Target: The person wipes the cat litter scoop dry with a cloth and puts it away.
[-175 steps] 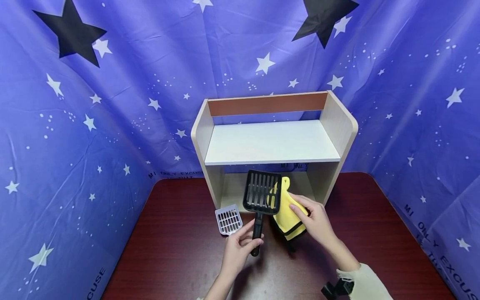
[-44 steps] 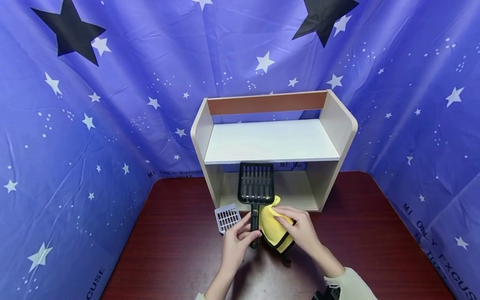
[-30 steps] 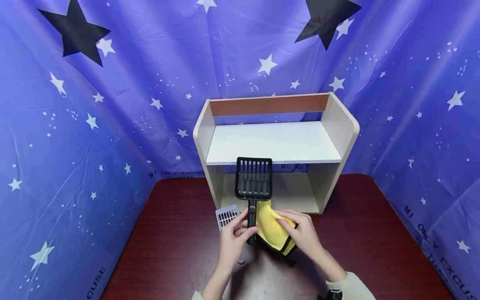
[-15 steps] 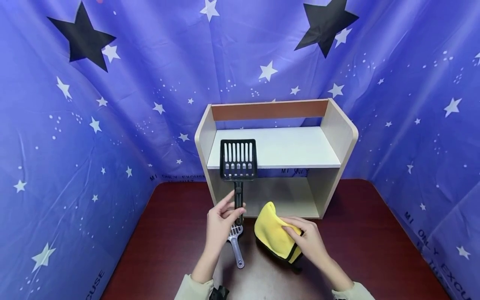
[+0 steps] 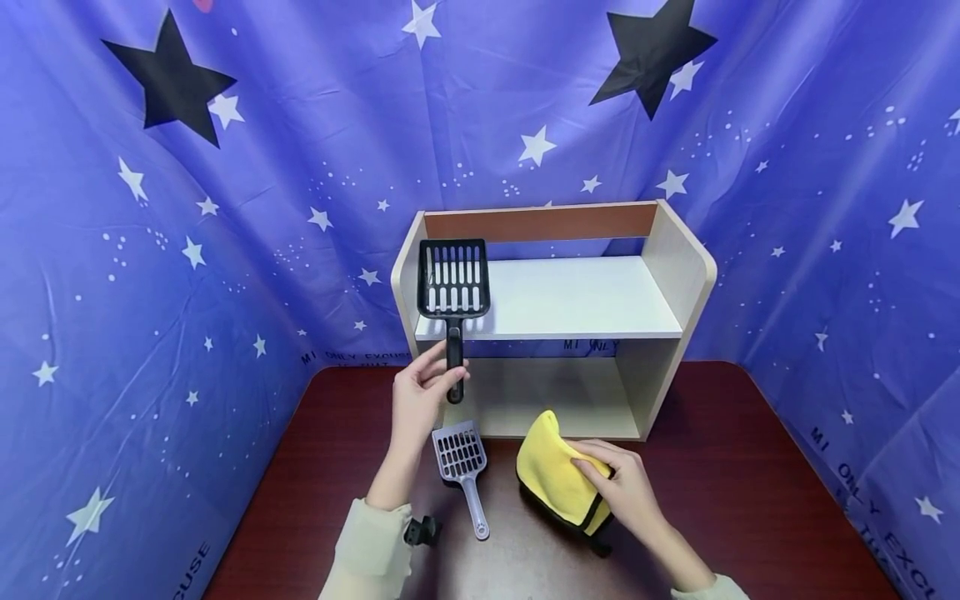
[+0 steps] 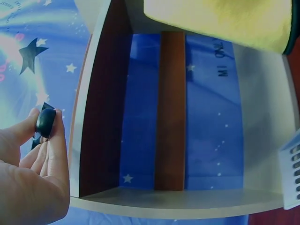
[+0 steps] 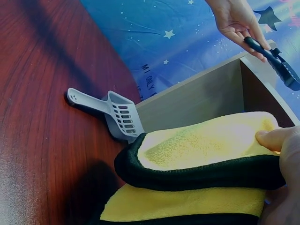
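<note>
My left hand (image 5: 415, 400) pinches the handle of a black slotted litter scoop (image 5: 453, 317), its head raised upright in front of the left part of the upper shelf. In the left wrist view, only the butt of that handle (image 6: 46, 123) shows plainly between thumb and fingers. On the right, my right hand (image 5: 624, 487) grips a folded yellow cloth (image 5: 557, 471) with black edging, low in front of the shelf unit. The right wrist view shows the thumb (image 7: 269, 139) on the cloth's top. Between the hands, a grey litter scoop (image 5: 467, 477) lies on the table.
A two-level shelf unit (image 5: 585, 293) stands at the back of the dark red wooden table (image 5: 750, 483). Its side panel (image 5: 678, 283) rises right of the boards. A blue curtain with stars (image 5: 300, 167) surrounds the table on the sides shown.
My left hand has lifted the black scoop up and leftward, from beside the cloth to the upper shelf's height, uncovering the grey scoop. My right hand keeps holding the cloth, which shifted slightly.
</note>
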`<state>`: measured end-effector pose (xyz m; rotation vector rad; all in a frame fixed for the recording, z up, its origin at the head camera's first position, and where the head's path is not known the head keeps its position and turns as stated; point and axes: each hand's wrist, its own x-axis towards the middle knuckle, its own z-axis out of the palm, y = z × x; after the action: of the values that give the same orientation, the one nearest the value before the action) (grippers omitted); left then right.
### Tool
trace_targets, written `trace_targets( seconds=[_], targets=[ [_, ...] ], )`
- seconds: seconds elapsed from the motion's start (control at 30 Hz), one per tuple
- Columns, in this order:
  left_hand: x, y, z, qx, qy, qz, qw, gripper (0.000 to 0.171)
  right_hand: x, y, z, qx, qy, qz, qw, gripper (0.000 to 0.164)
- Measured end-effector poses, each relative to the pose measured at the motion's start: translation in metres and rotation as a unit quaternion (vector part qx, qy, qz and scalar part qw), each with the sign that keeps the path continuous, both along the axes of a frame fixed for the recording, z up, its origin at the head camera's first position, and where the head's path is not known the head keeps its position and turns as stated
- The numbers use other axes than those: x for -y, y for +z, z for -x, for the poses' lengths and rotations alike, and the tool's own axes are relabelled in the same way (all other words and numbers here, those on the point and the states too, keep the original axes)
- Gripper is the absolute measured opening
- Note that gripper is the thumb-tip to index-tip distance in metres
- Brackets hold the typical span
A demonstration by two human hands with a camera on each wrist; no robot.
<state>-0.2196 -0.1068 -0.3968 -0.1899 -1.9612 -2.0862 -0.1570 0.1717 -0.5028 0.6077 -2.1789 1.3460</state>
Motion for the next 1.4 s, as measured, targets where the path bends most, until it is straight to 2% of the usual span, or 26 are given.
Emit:
trace_targets(
  seconds=[0.13,0.3,0.5,0.63,0.73,1.03,1.27,1.4],
  targets=[
    [0.001,0.008,0.007,0.001,-0.006,-0.008,1.0000,0.045,0.001,0.005,-0.004,-0.001,-0.009,-0.002,1.000,0.028],
    [0.001,0.017,0.019,0.024,0.001,0.004,0.9997,0.040,0.003,0.015,-0.010,-0.008,-0.016,-0.001,1.000,0.028],
    [0.003,0.028,0.030,0.053,-0.004,0.006,0.9986,0.040,-0.004,0.000,-0.005,-0.009,-0.020,-0.002,1.000,0.028],
    [0.003,0.035,0.036,0.073,-0.021,-0.026,0.9968,0.043,-0.008,-0.007,-0.003,0.001,-0.015,-0.002,1.000,0.026],
    [0.003,0.036,0.041,0.082,-0.027,-0.041,0.9954,0.041,-0.010,-0.007,-0.003,0.003,-0.012,-0.002,1.000,0.026],
    [0.003,0.035,0.050,0.109,-0.019,-0.041,0.9930,0.038,-0.011,-0.007,-0.004,0.003,-0.028,-0.004,1.000,0.027],
    [0.005,0.035,0.054,0.113,-0.014,-0.028,0.9930,0.039,-0.004,0.017,-0.015,-0.002,-0.029,0.004,1.000,0.026],
    [0.007,0.035,0.053,0.112,-0.018,-0.019,0.9933,0.046,-0.004,0.024,-0.018,-0.011,-0.024,0.004,1.000,0.027]
  ],
)
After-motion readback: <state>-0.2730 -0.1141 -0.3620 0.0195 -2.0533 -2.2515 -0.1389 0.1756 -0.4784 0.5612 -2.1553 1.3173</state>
